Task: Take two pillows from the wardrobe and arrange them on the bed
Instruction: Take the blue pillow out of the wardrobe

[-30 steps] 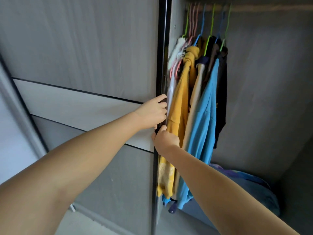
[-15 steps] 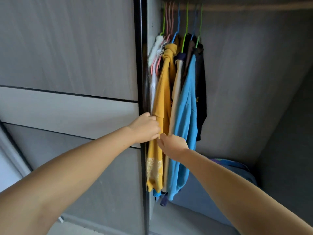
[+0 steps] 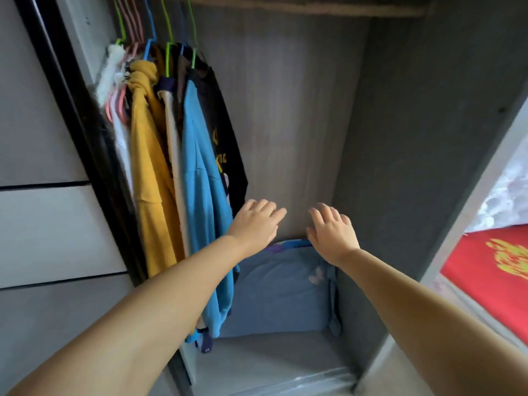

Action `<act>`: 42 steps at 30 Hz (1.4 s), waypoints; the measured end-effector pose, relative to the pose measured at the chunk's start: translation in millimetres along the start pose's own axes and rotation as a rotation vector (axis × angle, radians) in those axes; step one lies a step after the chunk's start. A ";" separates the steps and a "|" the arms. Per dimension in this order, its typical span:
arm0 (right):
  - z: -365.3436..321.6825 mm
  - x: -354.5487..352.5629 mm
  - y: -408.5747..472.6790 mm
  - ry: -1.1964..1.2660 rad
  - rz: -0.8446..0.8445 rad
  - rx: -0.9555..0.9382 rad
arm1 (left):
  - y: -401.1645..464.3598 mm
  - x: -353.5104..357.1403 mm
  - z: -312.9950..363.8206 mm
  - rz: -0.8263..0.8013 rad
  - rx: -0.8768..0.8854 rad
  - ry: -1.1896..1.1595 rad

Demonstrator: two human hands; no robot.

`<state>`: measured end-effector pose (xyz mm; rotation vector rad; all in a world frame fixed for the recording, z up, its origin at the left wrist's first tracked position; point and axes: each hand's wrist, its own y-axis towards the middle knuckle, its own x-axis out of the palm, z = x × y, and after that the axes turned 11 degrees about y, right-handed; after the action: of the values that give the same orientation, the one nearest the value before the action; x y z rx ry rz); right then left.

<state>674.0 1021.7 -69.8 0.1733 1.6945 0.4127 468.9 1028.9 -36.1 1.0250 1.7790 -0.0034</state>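
While both hands, left hand (image 3: 254,224) and right hand (image 3: 333,231), reach open and empty into the wardrobe (image 3: 300,124), a blue pillow (image 3: 281,292) stands upright just below them against its back wall.

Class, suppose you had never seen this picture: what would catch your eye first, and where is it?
Two bare, open hands, the left hand and right hand, reach into the open wardrobe above a blue pillow standing at the bottom. Left of them hang bright clothes, yellow and blue; a red cloth shows far right.
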 end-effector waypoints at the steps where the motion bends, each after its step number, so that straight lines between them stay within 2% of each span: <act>1: 6.9 -1.7 -2.8 -0.014 0.009 0.010 | 4.2 6.0 4.8 0.006 -0.017 -0.011; 6: 34.6 6.6 -7.3 -0.029 -0.026 0.070 | 15.3 44.0 23.0 -0.102 -0.022 -0.057; 11: 54.0 46.4 2.5 0.018 -0.086 0.081 | 15.4 96.1 35.7 -0.257 -0.123 -0.089; 16: 82.4 114.5 26.8 0.049 -0.252 0.102 | 22.2 169.6 47.3 -0.472 -0.138 -0.109; 22: 130.9 200.4 87.4 0.000 -0.483 0.081 | 58.2 265.0 52.2 -0.670 -0.239 -0.162; 30: 159.7 326.2 147.2 0.041 -0.615 0.004 | 67.9 398.1 79.6 -0.797 -0.263 -0.212; 33: 168.9 390.8 156.6 0.048 -0.744 -0.012 | 63.4 459.4 81.6 -0.835 -0.286 -0.226; 37: 179.6 475.6 186.2 0.070 -0.759 -0.029 | 59.6 546.4 76.1 -0.868 -0.329 -0.213; 40: 181.4 535.9 208.5 0.074 -0.778 -0.026 | 52.4 602.2 74.9 -0.826 -0.357 -0.223; 42: 179.7 567.6 215.7 0.078 -0.807 -0.030 | 41.5 629.0 76.3 -0.785 -0.366 -0.144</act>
<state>728.1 1447.2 -535.7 -0.5446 1.6802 -0.1628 491.4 1418.7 -536.8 0.0305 1.8520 -0.2237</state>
